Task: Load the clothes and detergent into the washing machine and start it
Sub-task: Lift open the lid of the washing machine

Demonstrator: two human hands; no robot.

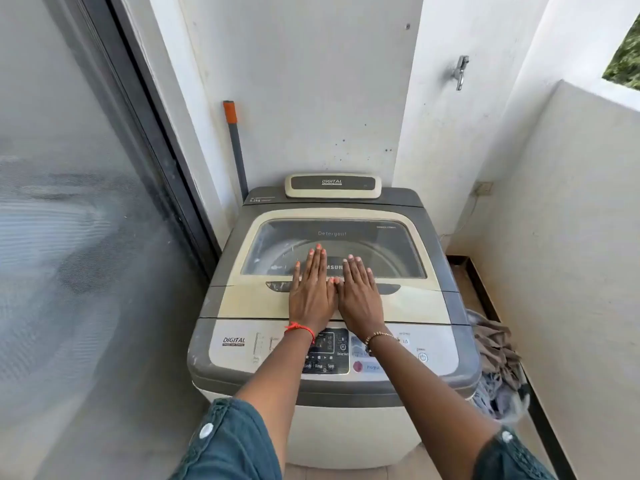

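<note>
1. The grey and cream top-loading washing machine point(332, 306) stands in the balcony corner, lid shut, control panel facing you.
2. Your left hand point(310, 292) and right hand point(358, 296) lie flat on the lid's front edge, fingers together, pointing toward the wall.
3. A heap of grey and blue clothes point(498, 362) lies beside the machine's right side.
</note>
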